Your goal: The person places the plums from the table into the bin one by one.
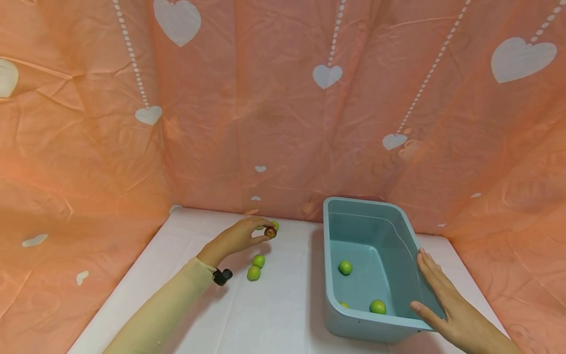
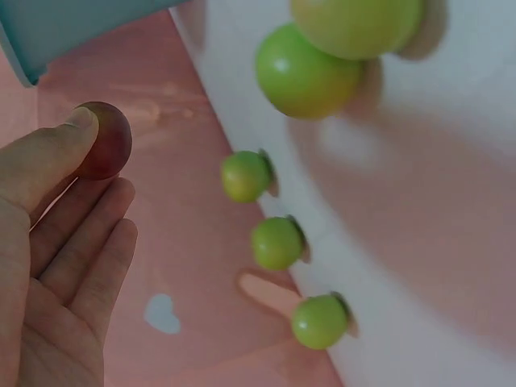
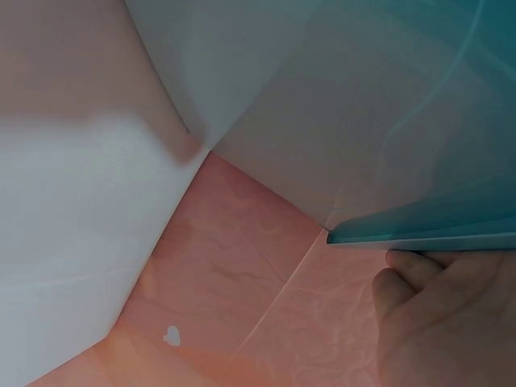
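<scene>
My left hand (image 1: 240,237) pinches a dark red round fruit (image 2: 113,143) between thumb and fingers, held up off the white surface. Beyond it in the head view is a green fruit (image 1: 276,225), partly hidden. Two more green fruits, one at the front (image 1: 254,273) and one behind it (image 1: 259,261), lie close together nearer me. On the right stands a blue-grey plastic bin (image 1: 328,275). My right hand (image 1: 455,305) holds its near right corner, thumb over the inside and fingers along the outer rim. In the right wrist view the fingers (image 3: 411,270) touch the rim's underside.
Inside the bin lie a green fruit (image 1: 345,267), another near its front wall (image 1: 378,307), and a third mostly hidden by that wall. The white table (image 1: 274,319) is enclosed by an orange-pink sheet (image 1: 274,123) with white hearts. A black wrist device (image 1: 222,277) sits at my left cuff.
</scene>
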Demonstrator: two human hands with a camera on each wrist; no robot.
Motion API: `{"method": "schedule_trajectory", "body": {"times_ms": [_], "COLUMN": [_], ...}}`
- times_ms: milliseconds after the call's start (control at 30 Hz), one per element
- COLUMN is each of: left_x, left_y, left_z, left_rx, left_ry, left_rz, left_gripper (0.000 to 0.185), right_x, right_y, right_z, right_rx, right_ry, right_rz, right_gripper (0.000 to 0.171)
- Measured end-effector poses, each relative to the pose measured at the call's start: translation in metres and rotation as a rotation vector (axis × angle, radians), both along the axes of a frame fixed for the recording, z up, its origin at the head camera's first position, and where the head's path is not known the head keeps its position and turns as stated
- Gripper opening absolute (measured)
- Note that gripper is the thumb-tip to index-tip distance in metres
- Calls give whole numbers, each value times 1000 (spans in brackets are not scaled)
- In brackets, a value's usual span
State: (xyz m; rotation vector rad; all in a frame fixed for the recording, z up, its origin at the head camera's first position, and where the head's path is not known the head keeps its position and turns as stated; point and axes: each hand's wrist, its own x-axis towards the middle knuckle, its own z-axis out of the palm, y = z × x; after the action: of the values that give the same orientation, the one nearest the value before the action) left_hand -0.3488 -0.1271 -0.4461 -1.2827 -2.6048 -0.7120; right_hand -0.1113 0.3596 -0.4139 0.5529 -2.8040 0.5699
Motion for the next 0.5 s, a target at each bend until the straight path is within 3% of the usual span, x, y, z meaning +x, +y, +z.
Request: {"method": "schedule_trajectory", "body": {"times_ms": [67, 367, 500], "left_x": [2, 9, 11], "left_y": [2, 13, 19], "left_z": [3, 22, 30], "left_rx": [-9, -29, -30], "left_ry": [25, -2, -1], "left_rz": [-12, 19, 18], "left_gripper": [37, 40, 39], "right_x": [0, 0, 0], "right_y": [0, 0, 0], "right_z": [0, -1, 0], "right_rx": [1, 1, 1], "right_ry": [2, 42, 14], "right_rz": [3, 14, 5], "right_gripper": [102, 104, 103]}}
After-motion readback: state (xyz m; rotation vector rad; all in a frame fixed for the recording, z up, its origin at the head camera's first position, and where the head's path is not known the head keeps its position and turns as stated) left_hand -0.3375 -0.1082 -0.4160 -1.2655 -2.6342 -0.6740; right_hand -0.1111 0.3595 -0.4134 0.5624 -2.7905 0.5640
